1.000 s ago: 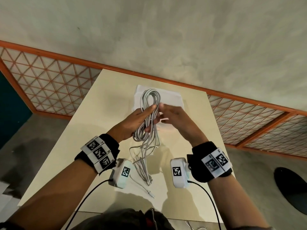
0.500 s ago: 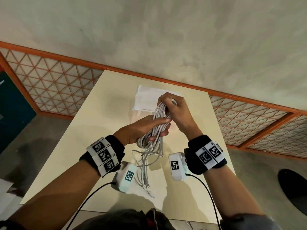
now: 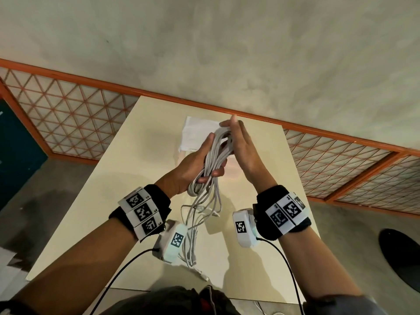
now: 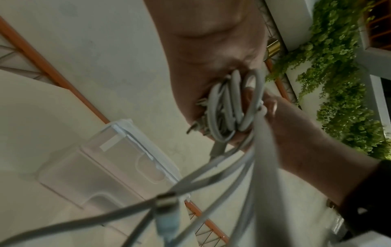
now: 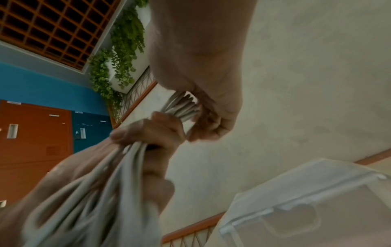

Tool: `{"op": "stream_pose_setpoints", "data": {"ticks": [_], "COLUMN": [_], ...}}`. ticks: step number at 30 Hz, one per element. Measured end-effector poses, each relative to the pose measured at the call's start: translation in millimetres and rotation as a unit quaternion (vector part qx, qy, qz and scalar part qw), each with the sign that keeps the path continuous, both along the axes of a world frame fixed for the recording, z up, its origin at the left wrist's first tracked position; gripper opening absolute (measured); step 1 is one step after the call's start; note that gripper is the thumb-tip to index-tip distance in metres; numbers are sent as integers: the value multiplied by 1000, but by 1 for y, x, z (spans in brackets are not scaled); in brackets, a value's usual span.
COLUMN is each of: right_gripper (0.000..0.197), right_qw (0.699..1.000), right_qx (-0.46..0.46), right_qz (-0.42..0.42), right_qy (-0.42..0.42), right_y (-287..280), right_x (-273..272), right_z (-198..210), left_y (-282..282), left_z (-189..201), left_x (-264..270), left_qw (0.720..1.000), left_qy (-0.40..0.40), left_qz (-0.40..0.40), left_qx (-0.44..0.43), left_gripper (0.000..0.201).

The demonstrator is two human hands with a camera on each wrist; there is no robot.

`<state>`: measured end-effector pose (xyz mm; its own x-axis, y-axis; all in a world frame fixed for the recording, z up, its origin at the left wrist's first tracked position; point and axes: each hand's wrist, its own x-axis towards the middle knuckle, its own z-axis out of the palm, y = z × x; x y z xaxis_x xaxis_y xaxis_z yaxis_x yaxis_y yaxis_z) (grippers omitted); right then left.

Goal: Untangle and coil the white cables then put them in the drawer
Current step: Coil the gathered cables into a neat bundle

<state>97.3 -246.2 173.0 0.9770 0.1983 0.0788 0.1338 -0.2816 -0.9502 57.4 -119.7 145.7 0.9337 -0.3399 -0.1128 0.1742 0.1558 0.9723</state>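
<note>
Your left hand clenches the cables at mid-bundle above the table, likely so the loops cannot spring apart, while your right hand hooks curled fingers round their top bend to square the coil, tails dangling, drawer just beyond

Both forearms reach forward. The left hand curls round the white cables; the right hand, fingers upward, grips their top loop.

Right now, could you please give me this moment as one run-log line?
left grip: holds white cables mid-bundle | right grip: holds top loop | tails: trail onto table | clear plastic drawer: untouched
</note>
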Motion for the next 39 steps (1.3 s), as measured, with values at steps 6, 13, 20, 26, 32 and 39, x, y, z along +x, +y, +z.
{"op": "stream_pose_setpoints", "data": {"ticks": [6,13,20,26,32,39], "right_gripper": [88,13,12,18,22,39], "right_qw": [967,956,969,958,963,948], "right_qx": [-32,-129,-156,-176,-152,-168], "right_qz": [203,240,188,227,221,271], "right_qy": [152,112,31,10,22,-18], "right_y": [0,-8,2,1,4,26], "right_x": [-28,-23,-25,-18,-12,-23], "right_z": [-41,-39,-30,-24,-27,-28], "left_y": [9,27,29,30,29,29], "left_z": [4,-5,-11,-11,-22,-26], "left_x": [11,24,29,33,38,43], "left_qw": [987,981,958,950,940,896], "left_qy": [6,-10,-26,-39,-118,-179], "left_qz": [163,167,272,306,321,407], "left_qx": [-11,-99,-91,-48,4,21], "left_gripper": [72,64,60,48,34,19]}}
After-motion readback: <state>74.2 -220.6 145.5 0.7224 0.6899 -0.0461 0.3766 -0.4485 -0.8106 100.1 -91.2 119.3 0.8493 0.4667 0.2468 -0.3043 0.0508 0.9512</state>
